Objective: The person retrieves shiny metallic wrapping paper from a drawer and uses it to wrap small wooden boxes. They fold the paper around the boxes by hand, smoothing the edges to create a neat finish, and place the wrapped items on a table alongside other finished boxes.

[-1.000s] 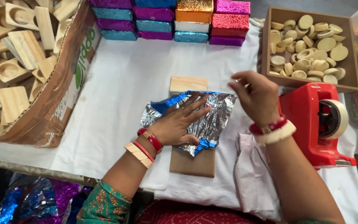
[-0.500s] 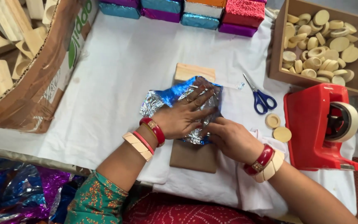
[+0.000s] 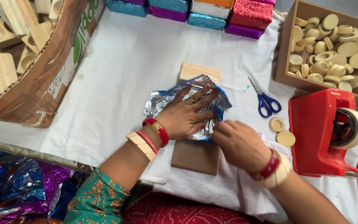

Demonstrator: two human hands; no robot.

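A crinkled sheet of silver and blue foil (image 3: 175,103) is spread at the middle of the white cloth-covered table (image 3: 125,62), laid over a pale wooden block (image 3: 199,70) whose far edge shows beyond it. The left hand (image 3: 187,114) is laid flat on the foil with its fingers (image 3: 199,93) stretched out and slightly spread, pressing down rather than gripping. The right hand (image 3: 239,143) is set at the near right corner of the foil, touching the left hand; its fingers are curled and its fingertips are pressed onto the foil edge, though whether the foil is pinched between them cannot be told. A brown flat board (image 3: 195,157) lies just near of the foil, partly beneath both hands.

To the right of the foil, a pair of blue-handled scissors (image 3: 264,99) is lying on the cloth, with two small round wooden discs (image 3: 281,132) near it. A red tape dispenser with a roll of pale tape (image 3: 326,132) stands further right. At the far right, an open wooden tray of round wooden pieces (image 3: 332,45) is seen. Along the far edge, a row of foil-wrapped blocks in blue, purple, orange and pink (image 3: 212,12) is lined up. At the far left, a cardboard box filled with pale wooden pieces (image 3: 25,58) is resting.
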